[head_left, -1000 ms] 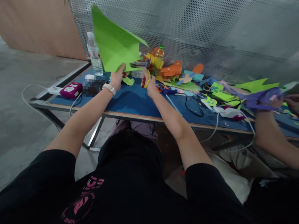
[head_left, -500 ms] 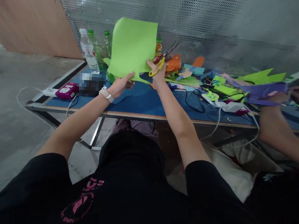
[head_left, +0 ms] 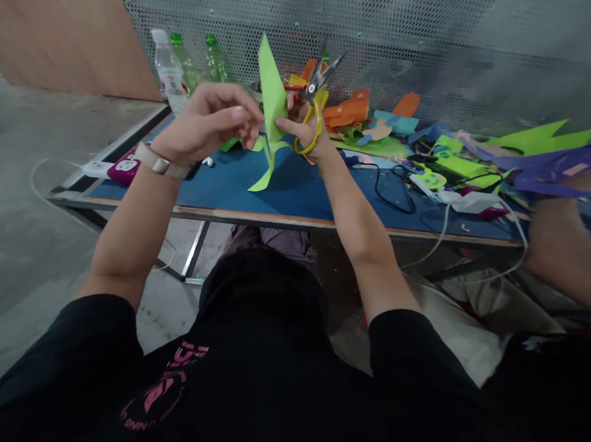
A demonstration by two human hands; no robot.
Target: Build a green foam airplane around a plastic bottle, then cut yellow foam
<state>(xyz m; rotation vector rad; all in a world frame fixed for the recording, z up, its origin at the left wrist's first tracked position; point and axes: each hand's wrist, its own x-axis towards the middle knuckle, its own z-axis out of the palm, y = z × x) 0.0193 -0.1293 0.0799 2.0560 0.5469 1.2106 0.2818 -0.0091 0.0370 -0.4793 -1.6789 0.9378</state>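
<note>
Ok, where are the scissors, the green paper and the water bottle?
scissors [head_left: 315, 89]: head view, on the pivot of the blades.
green paper [head_left: 272, 93]: head view, on its upper part.
water bottle [head_left: 165, 70]: head view, on its label.

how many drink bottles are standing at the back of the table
3, in a row at the table's back left, by the mesh wall: a clear water bottle farthest left, then two green bottles. More may be hidden behind the green paper and the hands.

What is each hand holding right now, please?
Left hand: closed, pinching the green sheet.
Right hand: closed on the yellow-handled scissors, fingertips also touching the sheet.
</note>
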